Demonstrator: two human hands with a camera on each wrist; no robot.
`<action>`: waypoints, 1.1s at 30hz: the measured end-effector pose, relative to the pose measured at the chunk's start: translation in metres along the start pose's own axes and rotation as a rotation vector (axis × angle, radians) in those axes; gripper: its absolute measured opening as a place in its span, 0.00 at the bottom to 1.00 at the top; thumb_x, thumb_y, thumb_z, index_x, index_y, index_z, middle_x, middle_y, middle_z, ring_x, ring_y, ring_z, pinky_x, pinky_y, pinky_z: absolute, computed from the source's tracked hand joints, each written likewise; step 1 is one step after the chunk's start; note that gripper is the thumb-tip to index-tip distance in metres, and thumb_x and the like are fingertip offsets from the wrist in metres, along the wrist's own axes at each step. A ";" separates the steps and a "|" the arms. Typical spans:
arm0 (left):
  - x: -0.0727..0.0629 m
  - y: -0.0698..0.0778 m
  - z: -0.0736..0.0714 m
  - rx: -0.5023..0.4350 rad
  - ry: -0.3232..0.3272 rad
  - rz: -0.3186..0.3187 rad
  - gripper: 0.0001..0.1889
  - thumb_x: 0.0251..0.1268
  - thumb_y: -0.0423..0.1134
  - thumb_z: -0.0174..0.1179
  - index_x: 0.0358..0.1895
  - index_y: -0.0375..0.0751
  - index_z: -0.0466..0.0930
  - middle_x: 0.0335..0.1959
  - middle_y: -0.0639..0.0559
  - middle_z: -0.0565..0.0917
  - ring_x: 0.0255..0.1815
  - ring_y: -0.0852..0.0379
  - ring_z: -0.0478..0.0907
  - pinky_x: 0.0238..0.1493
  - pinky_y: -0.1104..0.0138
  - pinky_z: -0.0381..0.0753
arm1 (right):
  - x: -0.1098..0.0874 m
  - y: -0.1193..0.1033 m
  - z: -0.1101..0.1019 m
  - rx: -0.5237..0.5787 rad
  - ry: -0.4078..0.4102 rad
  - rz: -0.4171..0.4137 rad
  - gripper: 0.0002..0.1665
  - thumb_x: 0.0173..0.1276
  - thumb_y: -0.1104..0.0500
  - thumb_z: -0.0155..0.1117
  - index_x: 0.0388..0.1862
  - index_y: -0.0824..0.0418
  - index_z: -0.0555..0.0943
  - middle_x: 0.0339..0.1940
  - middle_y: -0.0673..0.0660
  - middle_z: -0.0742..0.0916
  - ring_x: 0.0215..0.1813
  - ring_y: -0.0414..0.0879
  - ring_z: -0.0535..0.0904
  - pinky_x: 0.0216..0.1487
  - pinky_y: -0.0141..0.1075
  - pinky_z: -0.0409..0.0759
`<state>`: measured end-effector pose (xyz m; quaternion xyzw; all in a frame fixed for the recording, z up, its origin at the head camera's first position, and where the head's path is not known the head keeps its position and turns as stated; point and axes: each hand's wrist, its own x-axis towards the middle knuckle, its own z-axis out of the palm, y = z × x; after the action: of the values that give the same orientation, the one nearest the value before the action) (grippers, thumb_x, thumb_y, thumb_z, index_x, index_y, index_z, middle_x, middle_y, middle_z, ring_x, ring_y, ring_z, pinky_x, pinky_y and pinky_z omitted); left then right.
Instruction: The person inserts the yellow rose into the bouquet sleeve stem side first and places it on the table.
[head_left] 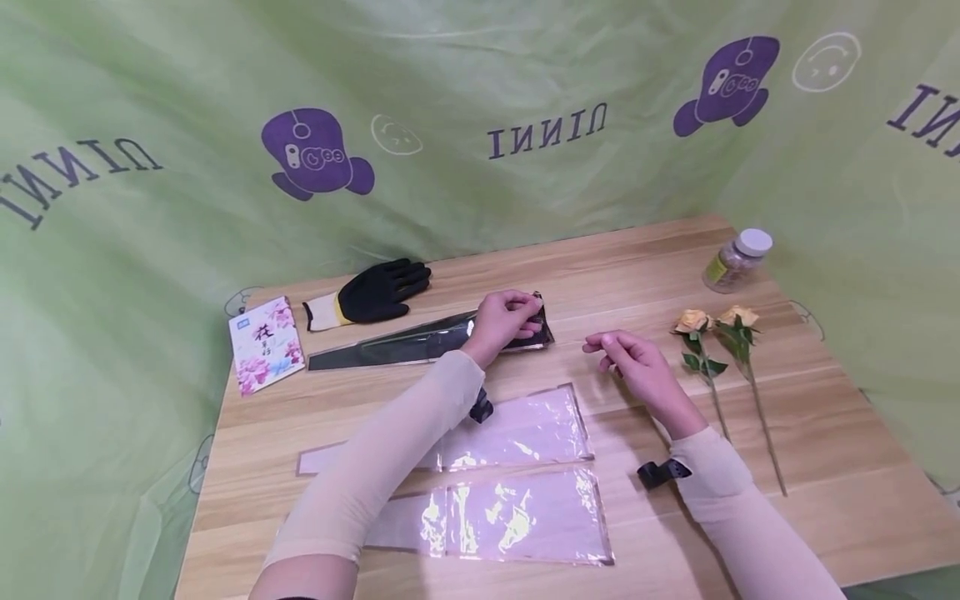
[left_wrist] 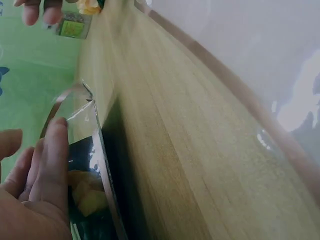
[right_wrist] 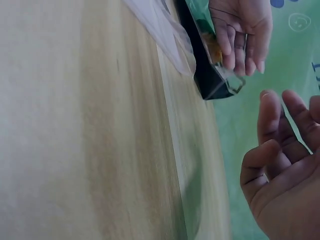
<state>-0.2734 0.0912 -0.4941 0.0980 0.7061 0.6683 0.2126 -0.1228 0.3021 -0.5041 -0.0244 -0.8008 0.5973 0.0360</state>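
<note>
My left hand (head_left: 508,321) is at the wide right end of a dark, tapered plastic flower sleeve (head_left: 405,343) lying across the far part of the table. In the left wrist view its fingers (left_wrist: 54,165) lie against the sleeve's raised clear edge (left_wrist: 82,112), with the thumb apart from them. A yellow-orange flower (left_wrist: 89,192) shows through the film. My right hand (head_left: 637,367) hovers to the right of that sleeve, fingers loosely bent and holding nothing. Nearest to it on the right lie two peach roses (head_left: 692,322) with long stems.
Two clear flower sleeves (head_left: 517,429) with pale insides and brown borders lie nearer me, one below the other. A black-and-white glove (head_left: 375,293) and a floral booklet (head_left: 267,346) lie at the back left. A white-lidded jar (head_left: 731,265) stands at the back right.
</note>
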 end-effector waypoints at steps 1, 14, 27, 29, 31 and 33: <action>-0.005 0.001 -0.002 0.024 -0.003 0.018 0.12 0.70 0.40 0.67 0.49 0.35 0.84 0.45 0.36 0.85 0.31 0.49 0.88 0.35 0.61 0.90 | -0.002 -0.001 0.001 -0.028 -0.006 -0.004 0.24 0.83 0.49 0.51 0.58 0.67 0.81 0.52 0.62 0.87 0.42 0.63 0.81 0.43 0.41 0.82; -0.180 -0.008 -0.045 1.156 -0.442 0.344 0.23 0.75 0.57 0.57 0.63 0.51 0.82 0.68 0.50 0.76 0.69 0.48 0.71 0.63 0.49 0.77 | -0.054 -0.016 0.018 -0.572 -0.136 0.013 0.13 0.72 0.48 0.68 0.36 0.56 0.86 0.28 0.45 0.84 0.30 0.41 0.78 0.39 0.42 0.81; -0.172 -0.028 -0.072 1.202 -0.363 0.327 0.22 0.75 0.56 0.57 0.63 0.49 0.82 0.66 0.50 0.77 0.69 0.51 0.69 0.66 0.53 0.74 | -0.014 -0.015 0.046 -0.610 -0.166 0.003 0.09 0.69 0.55 0.68 0.31 0.57 0.85 0.22 0.47 0.80 0.25 0.43 0.74 0.32 0.40 0.75; -0.168 -0.027 -0.075 1.205 -0.363 0.311 0.22 0.75 0.56 0.56 0.63 0.49 0.82 0.66 0.50 0.77 0.69 0.51 0.69 0.65 0.53 0.75 | -0.006 -0.015 0.048 -0.613 -0.171 0.005 0.08 0.69 0.56 0.67 0.32 0.58 0.85 0.22 0.47 0.80 0.25 0.44 0.74 0.32 0.40 0.76; -0.165 -0.027 -0.077 1.211 -0.373 0.298 0.23 0.76 0.56 0.56 0.64 0.48 0.81 0.66 0.51 0.77 0.69 0.51 0.69 0.65 0.53 0.75 | -0.001 -0.016 0.049 -0.613 -0.177 0.005 0.07 0.69 0.58 0.66 0.32 0.59 0.85 0.22 0.48 0.81 0.25 0.44 0.74 0.32 0.40 0.76; -0.165 -0.026 -0.078 1.218 -0.384 0.288 0.23 0.76 0.56 0.56 0.64 0.49 0.81 0.67 0.51 0.76 0.70 0.51 0.68 0.66 0.53 0.75 | 0.000 -0.017 0.049 -0.600 -0.178 -0.007 0.06 0.69 0.59 0.66 0.32 0.59 0.85 0.24 0.49 0.81 0.27 0.45 0.75 0.34 0.41 0.77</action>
<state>-0.1566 -0.0510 -0.4902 0.4120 0.8877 0.1410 0.1498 -0.1275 0.2501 -0.5020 0.0212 -0.9414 0.3342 -0.0413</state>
